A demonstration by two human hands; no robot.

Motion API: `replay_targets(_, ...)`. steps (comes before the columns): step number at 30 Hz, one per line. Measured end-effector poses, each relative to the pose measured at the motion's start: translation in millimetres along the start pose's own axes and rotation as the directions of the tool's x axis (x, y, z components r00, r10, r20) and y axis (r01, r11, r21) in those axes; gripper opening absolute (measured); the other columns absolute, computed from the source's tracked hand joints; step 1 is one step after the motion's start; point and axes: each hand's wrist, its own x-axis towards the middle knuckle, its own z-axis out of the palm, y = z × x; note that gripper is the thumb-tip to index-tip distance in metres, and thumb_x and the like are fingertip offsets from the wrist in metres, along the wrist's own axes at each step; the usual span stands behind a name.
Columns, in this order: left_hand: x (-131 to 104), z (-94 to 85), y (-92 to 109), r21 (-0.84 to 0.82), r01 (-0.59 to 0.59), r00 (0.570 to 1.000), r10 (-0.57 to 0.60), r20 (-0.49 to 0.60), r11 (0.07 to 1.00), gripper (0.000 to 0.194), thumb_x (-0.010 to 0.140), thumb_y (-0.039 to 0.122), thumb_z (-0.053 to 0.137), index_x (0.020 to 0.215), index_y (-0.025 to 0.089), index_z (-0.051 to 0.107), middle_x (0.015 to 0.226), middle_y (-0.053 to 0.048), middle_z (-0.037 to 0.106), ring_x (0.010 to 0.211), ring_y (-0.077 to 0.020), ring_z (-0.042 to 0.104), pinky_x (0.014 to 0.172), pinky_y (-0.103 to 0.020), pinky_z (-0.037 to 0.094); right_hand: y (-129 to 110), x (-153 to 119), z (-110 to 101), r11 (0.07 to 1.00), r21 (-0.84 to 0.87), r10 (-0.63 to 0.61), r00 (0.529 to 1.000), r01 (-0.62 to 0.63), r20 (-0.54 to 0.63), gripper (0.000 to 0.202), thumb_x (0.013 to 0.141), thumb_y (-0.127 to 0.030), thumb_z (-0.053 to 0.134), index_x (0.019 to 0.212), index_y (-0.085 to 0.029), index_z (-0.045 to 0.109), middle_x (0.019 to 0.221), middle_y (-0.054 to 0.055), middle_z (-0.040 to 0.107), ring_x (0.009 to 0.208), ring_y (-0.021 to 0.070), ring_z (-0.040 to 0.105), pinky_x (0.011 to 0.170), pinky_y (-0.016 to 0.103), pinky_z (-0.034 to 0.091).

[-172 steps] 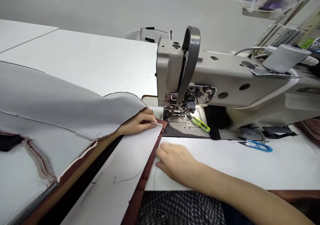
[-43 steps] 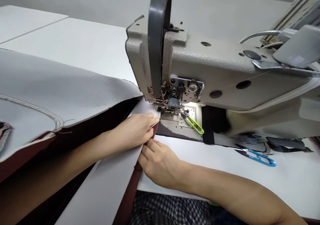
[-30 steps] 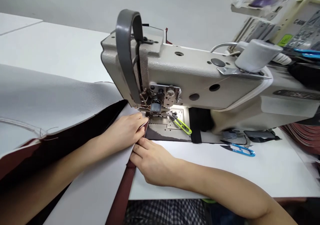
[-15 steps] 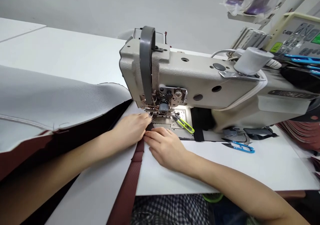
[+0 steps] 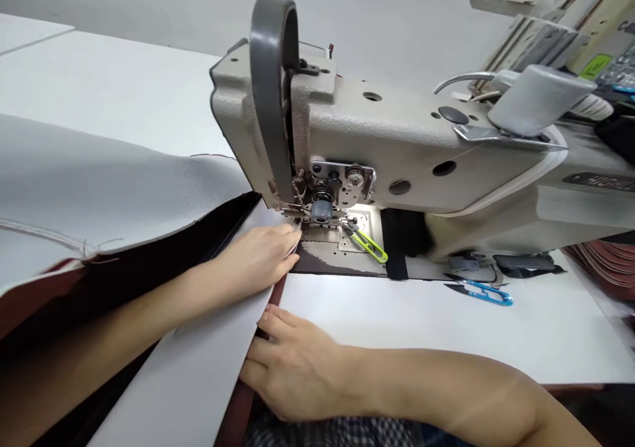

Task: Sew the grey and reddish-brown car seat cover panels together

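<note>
My left hand presses on the edge of the long white-backed panel, just left of the sewing machine's presser area, fingers together and thumb at the seam edge. Nearer to me, my right hand grips the panel's edge and the dark red strip beneath it, its fingers partly hidden by the fabric. The panel's far end reaches the needle area, where my left fingers partly cover the view. A large grey-backed piece with a black and dark red underside lies at the left, over my left forearm's far side.
Green thread snips rest on the machine bed right of the needle. Blue snips lie on the white table. A thread spool sits on the machine arm. Stacked dark red pieces are at the far right.
My right hand has moved from beside the left hand down toward me along the panel and now grips its edge. My left hand stays near the needle. The view has shifted closer to the machine.
</note>
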Motion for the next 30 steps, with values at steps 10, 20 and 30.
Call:
replay_targets(10, -2.7, -13.0, -5.6, -0.005, -0.084, 0.995, 0.084, 0.061, 0.996, 0.005, 0.084, 0.019, 0.048, 0.084, 0.019, 0.053, 0.089, -0.003, 0.061, 0.076, -0.018, 0.059, 0.064, -0.029, 0.037, -8.1, 0.7, 4.9, 1.0, -0.026, 0.005, 1.0, -0.006, -0.009, 0.025, 0.095, -0.018, 0.043, 0.096, -0.012, 0.066, 0.093, 0.01, 0.068, 0.086, 0.024, 0.057, 0.099, 0.042, 0.044)
replay_targets(20, -4.6, -5.5, 7.2, 0.183, 0.019, 1.0, -0.015, -0.024, 0.983, 0.025, 0.085, 0.014, 0.042, 0.1, 0.018, 0.061, 0.101, -0.006, 0.068, 0.096, -0.0235, 0.065, 0.064, -0.032, 0.04, -3.4, -0.3, -9.3, 0.999, 0.029, 0.021, 0.993, -0.025, 0.113, 0.028, 0.097, -0.02, 0.044, 0.11, -0.01, 0.067, 0.116, 0.009, 0.069, 0.11, 0.0244, 0.057, 0.11, 0.038, 0.039)
replay_targets(30, -7.1, 18.7, 0.2, 0.204, -0.04, 0.981, 0.078, -0.18, 0.978, 0.03, 0.088, 0.016, 0.041, 0.108, 0.015, 0.063, 0.101, -0.009, 0.066, 0.094, -0.0257, 0.063, 0.064, -0.035, 0.043, 54.3, -105.7, -109.7, 0.737, -0.308, 0.627, 0.779, -0.602, -0.022, 0.026, 0.088, -0.005, 0.051, 0.104, -0.016, 0.069, 0.113, 0.01, 0.07, 0.099, 0.0235, 0.064, 0.076, 0.035, 0.057)
